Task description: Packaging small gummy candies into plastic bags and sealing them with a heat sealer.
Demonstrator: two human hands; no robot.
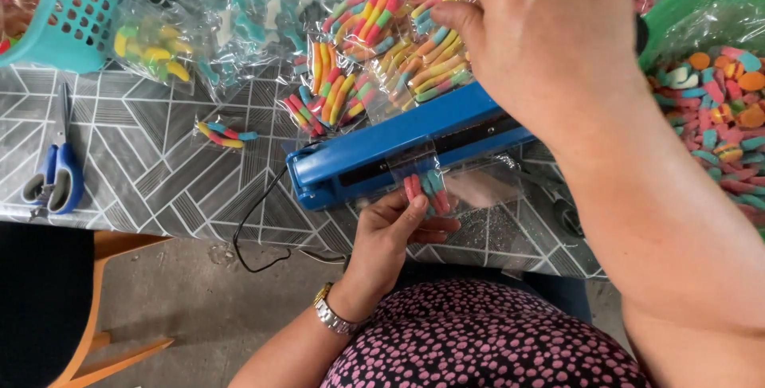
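A blue heat sealer (382, 149) lies across the table's near edge, its bar down on a clear plastic bag of gummy worms (426, 185). My left hand (394, 233) pinches the bag's lower end just below the sealer, a metal watch on its wrist. My right hand (542, 29) rests palm down on the sealer's bar, fingers curled over its far side, touching the heap of sealed candy bags (374, 37) behind it.
Blue-handled scissors (56, 177) lie at the table's left edge. A turquoise basket (76, 13) stands at the back left, a green basket (701, 13) of loose gummies at the right. One small candy bag (223, 135) lies alone. A black cord (255, 229) hangs down.
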